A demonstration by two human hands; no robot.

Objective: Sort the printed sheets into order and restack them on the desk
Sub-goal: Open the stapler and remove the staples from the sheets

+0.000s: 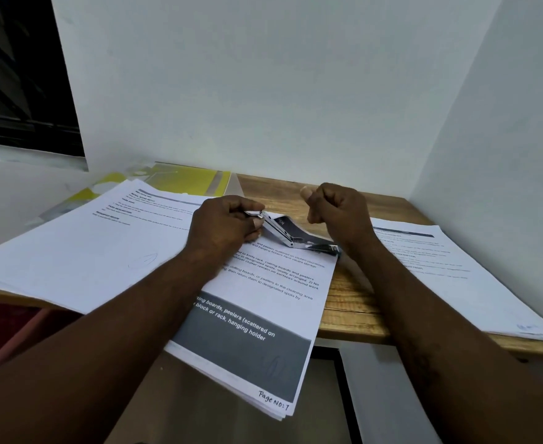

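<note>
A stack of printed sheets (263, 315) lies in the middle of the wooden desk (350, 302), its near end hanging over the front edge, with "Page No: 7" handwritten at the corner. A silver stapler (283, 232) lies swung open on the stack's far end. My left hand (225, 225) pinches the stapler's far end. My right hand (337, 213) is a curled fist just right of the stapler, and I cannot tell whether it holds anything small. A second stack (87, 245) lies at the left and a third (456, 277) at the right.
A yellow folder (187, 181) lies behind the left stack against the white wall. A dark window (17, 75) is at the upper left. The right wall closes in the desk's right side. Below the front edge is floor.
</note>
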